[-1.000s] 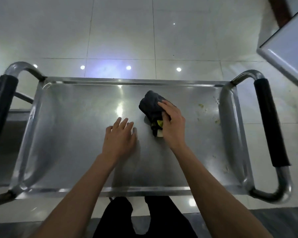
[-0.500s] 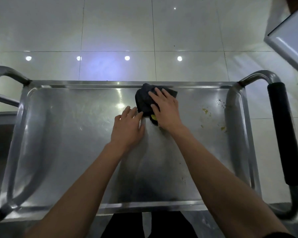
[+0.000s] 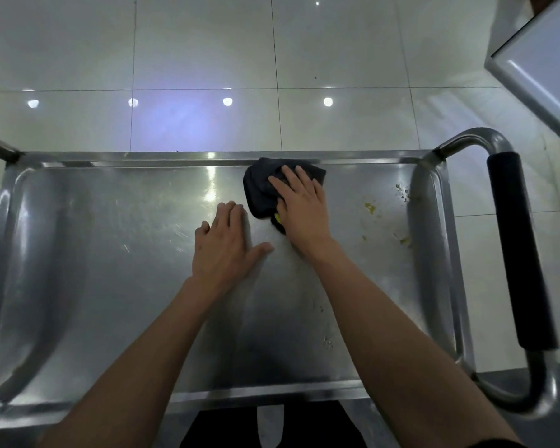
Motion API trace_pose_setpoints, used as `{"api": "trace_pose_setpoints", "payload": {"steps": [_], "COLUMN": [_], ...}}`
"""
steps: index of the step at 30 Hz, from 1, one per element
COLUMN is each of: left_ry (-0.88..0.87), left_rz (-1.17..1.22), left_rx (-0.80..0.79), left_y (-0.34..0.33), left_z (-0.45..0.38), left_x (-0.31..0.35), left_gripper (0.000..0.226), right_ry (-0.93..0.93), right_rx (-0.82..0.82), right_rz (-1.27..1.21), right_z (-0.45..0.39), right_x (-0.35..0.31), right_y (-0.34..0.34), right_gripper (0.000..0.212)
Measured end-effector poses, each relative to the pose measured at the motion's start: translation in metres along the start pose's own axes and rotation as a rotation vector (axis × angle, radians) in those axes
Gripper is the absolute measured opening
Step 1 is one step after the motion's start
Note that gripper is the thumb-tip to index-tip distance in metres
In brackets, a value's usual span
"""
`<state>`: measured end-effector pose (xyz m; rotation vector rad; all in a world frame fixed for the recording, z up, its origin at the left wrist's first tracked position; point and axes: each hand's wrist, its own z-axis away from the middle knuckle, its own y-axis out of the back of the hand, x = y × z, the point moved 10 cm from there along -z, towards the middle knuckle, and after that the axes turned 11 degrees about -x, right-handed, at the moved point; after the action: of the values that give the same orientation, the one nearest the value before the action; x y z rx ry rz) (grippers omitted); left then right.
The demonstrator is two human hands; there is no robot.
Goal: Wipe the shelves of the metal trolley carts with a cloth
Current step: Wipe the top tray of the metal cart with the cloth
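**Dark cloth pressed at the far edge of the top shelf**

I see my left hand (image 3: 225,245) lying flat on the steel trolley shelf (image 3: 110,270) near its middle, fingers straight, holding nothing. Just right of it, my right hand (image 3: 299,205) presses the crumpled dark cloth (image 3: 261,189) against the shelf's far edge, fingers straight on top. Yellowish crumbs (image 3: 370,207) dot the right end, beside the black-gripped handle (image 3: 518,253).
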<state>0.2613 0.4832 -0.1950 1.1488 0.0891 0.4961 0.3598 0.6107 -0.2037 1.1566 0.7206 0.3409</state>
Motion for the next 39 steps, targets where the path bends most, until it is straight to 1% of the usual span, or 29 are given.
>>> {"api": "trace_pose_setpoints", "payload": {"steps": [4,8,10,13,15,18,24,28,31,33,37,39], "left_ry": [-0.011,0.036,0.018,-0.050,-0.029,0.003,0.000,0.020,0.031,0.024,-0.040,-0.094], "left_rz": [-0.103,-0.090,-0.117,-0.097,-0.064,-0.034,-0.046,-0.075,-0.109,-0.129,-0.145,-0.086], "left_rx": [-0.045,-0.112,-0.113,-0.133,-0.145,-0.110,-0.079,-0.101,-0.140,-0.139,-0.119,-0.097], "left_y": [-0.005,-0.009,-0.005,-0.005,-0.005,0.000,0.004,0.004,-0.001,-0.001,0.001,0.005], "left_z": [-0.001,-0.005,-0.007,-0.009,-0.011,-0.009,-0.008,-0.008,-0.006,-0.005,-0.005,-0.006], "left_x": [0.013,0.020,0.031,0.055,0.062,0.065,0.065,0.058,0.056,0.056,0.052,0.049], "left_gripper": [0.075,0.077,0.075,0.058,0.049,0.038,0.036,0.038,0.043,0.044,0.043,0.043], "right_ry": [-0.053,-0.097,-0.111,-0.142,-0.161,-0.194,-0.331,-0.400,-0.383,-0.381,-0.363,-0.340], "right_rx": [0.010,0.016,0.024,0.024,0.020,0.027,0.072,0.077,0.078,0.094,0.093,0.073], "right_rz": [0.004,-0.035,-0.043,-0.064,-0.074,-0.104,-0.110,-0.126,-0.111,-0.121,-0.157,-0.166], "right_z": [0.003,0.012,0.016,0.020,0.023,0.033,0.057,0.069,0.073,0.079,0.097,0.101], "right_x": [0.035,0.065,0.076,0.091,0.104,0.130,0.207,0.247,0.245,0.235,0.189,0.157], "right_y": [0.011,0.019,0.023,0.027,0.031,0.044,0.081,0.091,0.085,0.080,0.059,0.044], "right_gripper": [0.046,0.045,0.044,0.045,0.044,0.043,0.044,0.045,0.045,0.046,0.045,0.045]}}
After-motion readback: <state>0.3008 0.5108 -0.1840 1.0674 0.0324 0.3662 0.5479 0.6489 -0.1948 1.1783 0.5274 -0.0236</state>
